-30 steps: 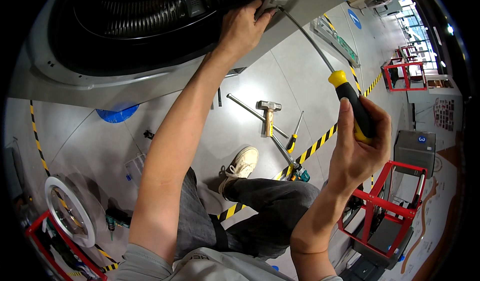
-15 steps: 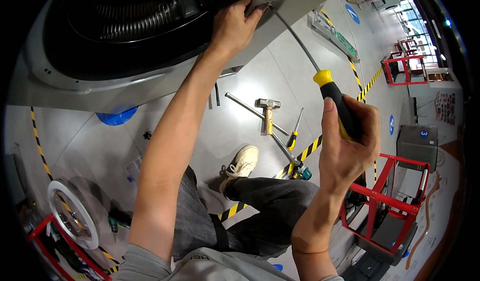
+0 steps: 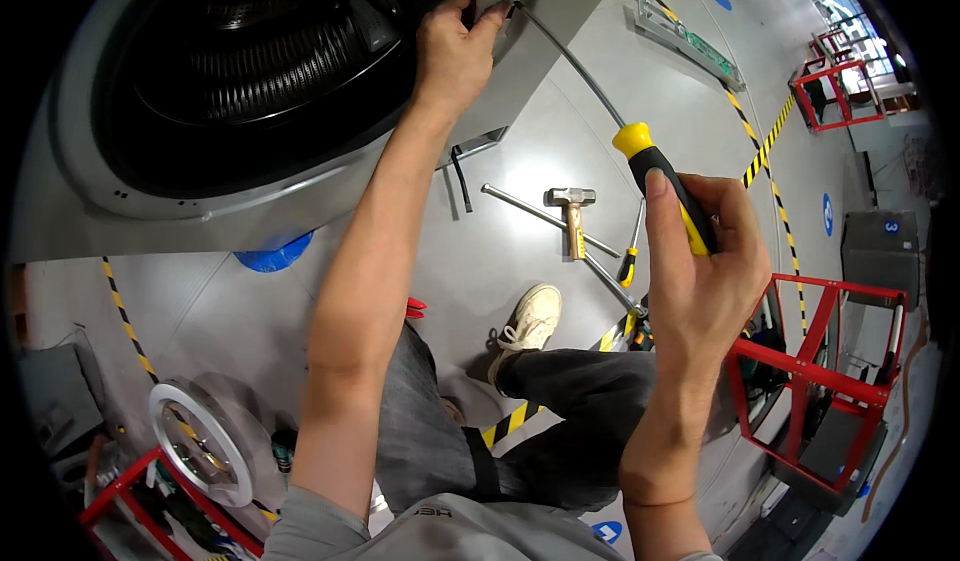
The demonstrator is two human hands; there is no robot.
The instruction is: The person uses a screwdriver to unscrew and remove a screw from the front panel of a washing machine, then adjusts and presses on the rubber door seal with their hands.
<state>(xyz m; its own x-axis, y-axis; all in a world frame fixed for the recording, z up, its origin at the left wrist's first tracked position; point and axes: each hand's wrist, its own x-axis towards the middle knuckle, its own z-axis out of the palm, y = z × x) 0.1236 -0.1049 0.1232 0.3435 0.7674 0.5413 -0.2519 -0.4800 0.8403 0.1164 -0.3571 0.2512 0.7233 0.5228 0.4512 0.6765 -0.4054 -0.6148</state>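
Observation:
A grey front-loading washing machine (image 3: 220, 211) with a dark round drum opening fills the upper left. My left hand (image 3: 452, 56) is at the right side of the opening, fingers bent and thumb beside the screwdriver's tip; what they grip is too small to make out. My right hand (image 3: 705, 261) is closed round the black-and-yellow handle of a long screwdriver (image 3: 570, 59), whose shaft reaches up-left to the machine's front panel beside my left thumb. Below lie a hammer (image 3: 574, 223), metal bars (image 3: 525, 207), a second screwdriver (image 3: 630, 261) and a bent black strip (image 3: 462, 181).
Red metal frames (image 3: 810, 371) with grey boxes (image 3: 880, 241) stand at right. A detached round door (image 3: 200, 441) lies lower left beside another red frame. A long metal part (image 3: 690, 41) lies upper right. Red-handled pliers (image 3: 415, 308) show by my leg; striped tape marks the floor.
My hands and the screwdriver tip sit higher and further left in the picture, while the floor items shifted right with the view. Red pliers have come into sight beside my leg.

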